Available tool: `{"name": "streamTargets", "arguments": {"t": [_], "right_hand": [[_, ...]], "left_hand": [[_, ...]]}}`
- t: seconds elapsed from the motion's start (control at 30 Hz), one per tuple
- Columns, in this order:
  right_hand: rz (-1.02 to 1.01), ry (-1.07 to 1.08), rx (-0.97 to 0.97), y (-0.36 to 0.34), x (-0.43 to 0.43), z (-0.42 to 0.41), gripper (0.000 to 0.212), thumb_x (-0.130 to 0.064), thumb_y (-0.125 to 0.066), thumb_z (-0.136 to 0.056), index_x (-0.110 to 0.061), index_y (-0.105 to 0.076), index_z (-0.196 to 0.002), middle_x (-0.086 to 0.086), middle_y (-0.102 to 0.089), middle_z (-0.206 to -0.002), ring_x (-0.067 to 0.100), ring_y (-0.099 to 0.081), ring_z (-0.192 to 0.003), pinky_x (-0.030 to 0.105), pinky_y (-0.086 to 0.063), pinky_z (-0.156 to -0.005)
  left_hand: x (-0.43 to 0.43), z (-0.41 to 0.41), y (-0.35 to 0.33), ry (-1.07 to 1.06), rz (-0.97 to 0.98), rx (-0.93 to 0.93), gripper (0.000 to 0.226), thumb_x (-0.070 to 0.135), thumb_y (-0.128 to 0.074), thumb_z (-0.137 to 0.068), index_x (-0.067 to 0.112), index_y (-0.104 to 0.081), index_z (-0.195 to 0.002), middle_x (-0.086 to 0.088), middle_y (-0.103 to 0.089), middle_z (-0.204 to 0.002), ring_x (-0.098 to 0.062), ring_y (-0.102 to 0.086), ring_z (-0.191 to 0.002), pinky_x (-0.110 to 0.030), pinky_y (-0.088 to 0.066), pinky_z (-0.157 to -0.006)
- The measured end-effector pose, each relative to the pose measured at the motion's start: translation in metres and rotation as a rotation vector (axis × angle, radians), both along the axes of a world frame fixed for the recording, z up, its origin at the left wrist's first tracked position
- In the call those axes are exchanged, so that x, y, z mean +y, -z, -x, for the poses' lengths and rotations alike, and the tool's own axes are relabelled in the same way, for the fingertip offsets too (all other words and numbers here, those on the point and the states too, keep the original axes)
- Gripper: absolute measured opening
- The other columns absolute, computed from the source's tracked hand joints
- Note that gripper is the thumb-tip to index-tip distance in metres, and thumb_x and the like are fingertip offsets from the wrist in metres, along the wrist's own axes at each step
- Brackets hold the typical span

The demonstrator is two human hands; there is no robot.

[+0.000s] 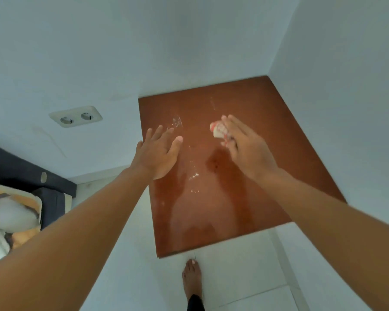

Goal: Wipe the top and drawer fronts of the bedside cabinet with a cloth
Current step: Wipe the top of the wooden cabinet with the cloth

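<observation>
The bedside cabinet's glossy reddish-brown top (252,104) fills the corner of the room, seen from above, with pale streaks and specks across its middle. My right hand (245,147) hovers over the top and holds a small bunched white cloth with red marks (218,131), which sticks out past the fingers. My left hand (157,153) is above the top's left edge, fingers spread, holding nothing. The drawer fronts are hidden below the top.
White walls meet the cabinet at the back and right. A double wall socket (75,116) sits to the left. A dark bed frame with patterned bedding (14,212) is at lower left. My bare foot (192,279) stands on the white tiled floor before the cabinet.
</observation>
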State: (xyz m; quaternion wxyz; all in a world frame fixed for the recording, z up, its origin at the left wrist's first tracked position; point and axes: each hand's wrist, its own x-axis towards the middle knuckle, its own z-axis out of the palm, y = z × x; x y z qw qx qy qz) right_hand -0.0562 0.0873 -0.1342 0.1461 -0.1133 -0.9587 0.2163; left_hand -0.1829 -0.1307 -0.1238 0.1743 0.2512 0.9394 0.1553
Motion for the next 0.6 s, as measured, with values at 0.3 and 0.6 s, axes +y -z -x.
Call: {"name": "streamTargets", "arguments": {"t": [0.3, 0.6], "right_hand": [[0.007, -0.022, -0.276, 0.017, 0.077, 0.207, 0.056, -0.021, -0.042, -0.104, -0.020, -0.035, -0.159, 0.007, -0.038, -0.163, 0.027, -0.034, -0.150, 0.037, -0.025, -0.123], [-0.157, -0.043, -0.528, 0.070, 0.084, 0.217, 0.059, -0.043, -0.018, -0.108, -0.038, 0.001, -0.163, -0.007, 0.011, -0.173, 0.027, 0.018, -0.158, 0.052, 0.011, -0.126]], "left_hand": [[0.106, 0.139, 0.020, 0.157, 0.041, -0.015, 0.065, 0.059, -0.019, -0.104, 0.030, -0.027, -0.161, -0.003, -0.014, -0.172, -0.027, -0.002, -0.159, -0.057, -0.006, -0.124], [0.137, 0.162, 0.053, 0.217, 0.250, -0.018, 0.062, 0.055, -0.009, -0.105, 0.034, -0.013, -0.164, -0.001, -0.003, -0.173, -0.030, -0.001, -0.159, -0.066, 0.003, -0.122]]}}
